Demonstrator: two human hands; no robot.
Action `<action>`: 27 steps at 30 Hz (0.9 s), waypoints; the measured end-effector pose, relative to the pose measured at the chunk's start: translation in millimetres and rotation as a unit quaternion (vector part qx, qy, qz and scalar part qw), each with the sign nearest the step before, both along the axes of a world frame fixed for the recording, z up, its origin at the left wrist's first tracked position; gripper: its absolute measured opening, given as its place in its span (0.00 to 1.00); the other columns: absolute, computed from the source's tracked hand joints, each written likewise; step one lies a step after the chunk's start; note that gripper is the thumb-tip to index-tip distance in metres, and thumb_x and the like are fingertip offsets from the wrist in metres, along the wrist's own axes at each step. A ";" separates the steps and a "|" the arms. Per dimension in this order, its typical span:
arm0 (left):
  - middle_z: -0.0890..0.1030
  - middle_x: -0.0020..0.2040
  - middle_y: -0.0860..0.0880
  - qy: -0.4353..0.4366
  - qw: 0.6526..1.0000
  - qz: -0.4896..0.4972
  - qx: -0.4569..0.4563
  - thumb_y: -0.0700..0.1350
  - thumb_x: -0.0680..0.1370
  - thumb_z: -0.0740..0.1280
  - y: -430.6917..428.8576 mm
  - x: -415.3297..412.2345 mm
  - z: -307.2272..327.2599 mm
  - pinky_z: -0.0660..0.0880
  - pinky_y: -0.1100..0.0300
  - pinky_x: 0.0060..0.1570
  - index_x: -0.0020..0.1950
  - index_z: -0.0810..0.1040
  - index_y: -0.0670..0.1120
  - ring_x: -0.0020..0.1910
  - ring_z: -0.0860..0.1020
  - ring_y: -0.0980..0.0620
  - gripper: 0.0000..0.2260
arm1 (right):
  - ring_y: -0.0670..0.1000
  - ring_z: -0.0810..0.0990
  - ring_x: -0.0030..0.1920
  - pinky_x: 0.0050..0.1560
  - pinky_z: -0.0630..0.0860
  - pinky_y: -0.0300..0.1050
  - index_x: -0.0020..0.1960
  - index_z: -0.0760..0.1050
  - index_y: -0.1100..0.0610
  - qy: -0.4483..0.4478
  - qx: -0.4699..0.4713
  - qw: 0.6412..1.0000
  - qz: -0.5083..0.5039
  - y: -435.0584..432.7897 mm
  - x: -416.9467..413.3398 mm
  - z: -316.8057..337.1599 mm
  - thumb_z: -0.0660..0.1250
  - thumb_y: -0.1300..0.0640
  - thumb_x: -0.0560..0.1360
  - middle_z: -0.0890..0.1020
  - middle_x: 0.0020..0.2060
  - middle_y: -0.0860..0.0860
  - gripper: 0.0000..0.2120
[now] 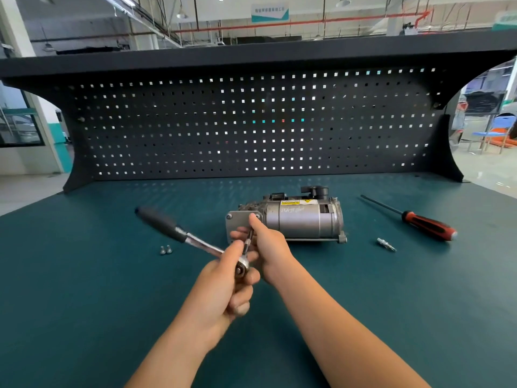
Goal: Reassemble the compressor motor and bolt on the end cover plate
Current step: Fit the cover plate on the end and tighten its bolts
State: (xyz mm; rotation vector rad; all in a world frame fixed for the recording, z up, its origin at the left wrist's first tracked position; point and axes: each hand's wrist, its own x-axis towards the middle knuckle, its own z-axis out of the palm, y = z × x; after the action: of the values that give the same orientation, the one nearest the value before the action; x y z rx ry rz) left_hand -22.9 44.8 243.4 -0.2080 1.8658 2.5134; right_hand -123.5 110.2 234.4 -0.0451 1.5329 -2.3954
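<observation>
Forearms reach up from the bottom edge, and both hands meet at the ratchet just short of the cover plate.

Left hand [223, 284] has its fingers curled round the head of the ratchet [201, 245], whose handle angles away to the upper left. Right hand [270, 246] appears to pinch the extension shaft [247, 243], forefinger stretched onto the upper right corner of the end cover plate [237, 219], which sits on the compressor motor [302, 222] at mid-frame. To my eye the bit wants seating square before any swing. Two loose bolts [166, 249] wait to the left.
</observation>
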 end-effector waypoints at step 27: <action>0.73 0.27 0.54 0.134 0.738 0.138 -0.647 0.57 0.75 0.57 -18.5 -10.3 7.5 0.61 0.58 0.27 0.37 0.70 0.51 0.27 0.70 0.54 0.12 | 0.48 0.75 0.26 0.31 0.72 0.38 0.30 0.72 0.59 0.104 0.160 0.978 -0.090 1.7 -1.0 -2.0 0.67 0.50 0.75 0.77 0.23 0.50 0.19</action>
State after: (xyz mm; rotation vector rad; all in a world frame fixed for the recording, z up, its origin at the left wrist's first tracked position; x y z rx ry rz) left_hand -33.2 26.4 250.8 -0.0929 3.5165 0.8006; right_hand -124.5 111.8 232.4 -0.0929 2.0852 -2.3025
